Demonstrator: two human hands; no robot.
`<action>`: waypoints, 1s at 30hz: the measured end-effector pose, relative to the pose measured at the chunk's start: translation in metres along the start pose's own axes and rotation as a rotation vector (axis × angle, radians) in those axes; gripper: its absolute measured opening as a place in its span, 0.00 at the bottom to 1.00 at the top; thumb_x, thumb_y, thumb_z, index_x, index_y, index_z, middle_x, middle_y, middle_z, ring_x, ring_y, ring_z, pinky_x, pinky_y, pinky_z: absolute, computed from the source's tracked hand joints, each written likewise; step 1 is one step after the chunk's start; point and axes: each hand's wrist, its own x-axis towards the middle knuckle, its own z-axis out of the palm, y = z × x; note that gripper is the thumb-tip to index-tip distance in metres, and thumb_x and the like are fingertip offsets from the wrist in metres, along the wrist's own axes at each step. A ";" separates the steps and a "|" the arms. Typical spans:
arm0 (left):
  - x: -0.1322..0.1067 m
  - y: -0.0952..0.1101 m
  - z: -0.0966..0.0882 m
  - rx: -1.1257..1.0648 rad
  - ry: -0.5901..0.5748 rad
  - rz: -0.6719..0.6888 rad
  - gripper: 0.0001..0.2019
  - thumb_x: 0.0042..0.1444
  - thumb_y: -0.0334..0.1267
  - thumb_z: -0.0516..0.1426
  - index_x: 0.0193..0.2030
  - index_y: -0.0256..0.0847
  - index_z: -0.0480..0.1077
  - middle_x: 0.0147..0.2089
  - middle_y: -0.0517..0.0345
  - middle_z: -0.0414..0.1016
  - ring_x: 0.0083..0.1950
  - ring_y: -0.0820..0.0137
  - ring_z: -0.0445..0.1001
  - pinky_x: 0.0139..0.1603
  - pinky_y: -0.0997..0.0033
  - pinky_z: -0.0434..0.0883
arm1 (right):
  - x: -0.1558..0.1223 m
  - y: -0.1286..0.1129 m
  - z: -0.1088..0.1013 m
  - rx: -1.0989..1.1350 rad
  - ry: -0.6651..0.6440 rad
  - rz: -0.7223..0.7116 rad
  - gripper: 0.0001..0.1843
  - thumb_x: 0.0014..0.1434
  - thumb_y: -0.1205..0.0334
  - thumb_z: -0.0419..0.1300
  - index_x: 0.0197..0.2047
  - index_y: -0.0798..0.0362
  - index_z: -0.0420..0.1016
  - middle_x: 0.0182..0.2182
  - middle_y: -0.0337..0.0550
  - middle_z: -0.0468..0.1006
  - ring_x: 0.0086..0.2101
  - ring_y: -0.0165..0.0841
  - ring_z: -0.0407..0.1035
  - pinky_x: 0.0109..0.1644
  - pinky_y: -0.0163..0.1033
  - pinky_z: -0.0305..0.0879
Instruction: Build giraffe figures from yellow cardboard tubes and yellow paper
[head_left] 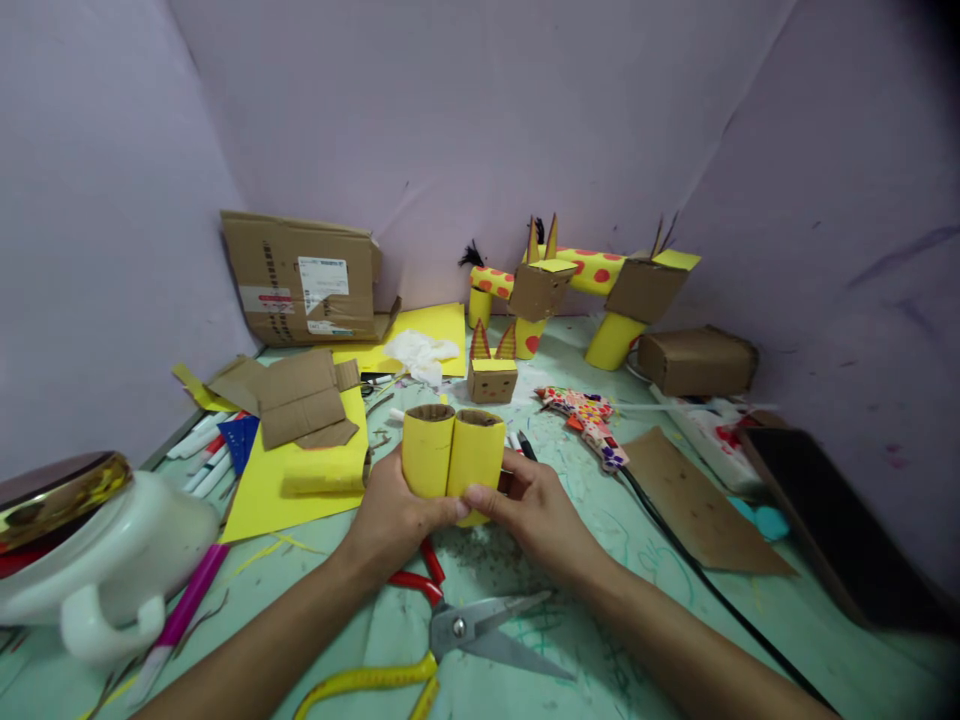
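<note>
Two yellow-wrapped cardboard tubes (452,453) stand upright side by side, pressed together above the table. My left hand (390,518) grips the left tube from below and behind, fingers closed round it. My right hand (529,505) holds the right tube, thumb pressed against its lower front. Both hands sit at the middle of the view.
Scissors (480,630) with red and yellow handles lie just below my hands. A white jar (97,560) stands at the left, with pens beside it. Yellow paper (262,490), cardboard pieces, a small cardboard head (492,378), spotted yellow tube figures (592,275), a patterned glue gun (589,415) and its cable lie around.
</note>
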 end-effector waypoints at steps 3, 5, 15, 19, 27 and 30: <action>0.000 0.001 -0.001 -0.027 -0.013 -0.004 0.25 0.33 0.32 0.67 0.44 0.34 0.71 0.41 0.53 0.80 0.41 0.61 0.77 0.42 0.67 0.75 | 0.000 0.000 -0.001 -0.047 0.007 -0.011 0.15 0.50 0.62 0.64 0.42 0.53 0.75 0.44 0.46 0.78 0.45 0.42 0.71 0.51 0.48 0.66; 0.001 0.001 -0.002 -0.043 -0.036 -0.011 0.24 0.33 0.30 0.67 0.43 0.34 0.72 0.40 0.53 0.80 0.41 0.61 0.77 0.42 0.66 0.74 | 0.000 0.001 -0.001 -0.101 0.025 -0.029 0.15 0.50 0.62 0.64 0.43 0.53 0.76 0.44 0.47 0.77 0.46 0.42 0.70 0.51 0.49 0.66; 0.005 0.000 -0.007 -0.114 0.076 -0.036 0.25 0.30 0.30 0.68 0.41 0.33 0.73 0.37 0.52 0.80 0.38 0.60 0.77 0.40 0.63 0.75 | 0.006 -0.030 -0.026 -0.233 0.166 -0.067 0.25 0.46 0.57 0.66 0.49 0.51 0.73 0.49 0.48 0.73 0.45 0.41 0.70 0.46 0.45 0.69; 0.007 0.003 -0.012 -0.048 0.212 -0.043 0.26 0.30 0.32 0.68 0.41 0.34 0.72 0.37 0.53 0.80 0.35 0.62 0.77 0.37 0.65 0.75 | 0.001 -0.060 -0.070 -0.492 0.535 -0.122 0.16 0.50 0.53 0.63 0.40 0.52 0.77 0.31 0.43 0.78 0.30 0.34 0.71 0.33 0.39 0.67; 0.005 0.003 -0.007 0.016 0.212 -0.052 0.26 0.29 0.32 0.68 0.40 0.34 0.71 0.37 0.54 0.80 0.36 0.63 0.76 0.37 0.67 0.75 | 0.002 -0.029 -0.074 -1.150 0.240 0.207 0.18 0.51 0.49 0.59 0.21 0.54 0.76 0.17 0.43 0.74 0.21 0.32 0.64 0.23 0.35 0.50; 0.005 0.004 -0.006 0.040 0.188 -0.058 0.25 0.31 0.32 0.67 0.41 0.32 0.72 0.39 0.52 0.80 0.38 0.61 0.76 0.39 0.65 0.75 | 0.006 -0.024 -0.065 -1.200 0.199 0.262 0.14 0.47 0.52 0.62 0.19 0.53 0.77 0.19 0.45 0.76 0.21 0.32 0.64 0.24 0.36 0.49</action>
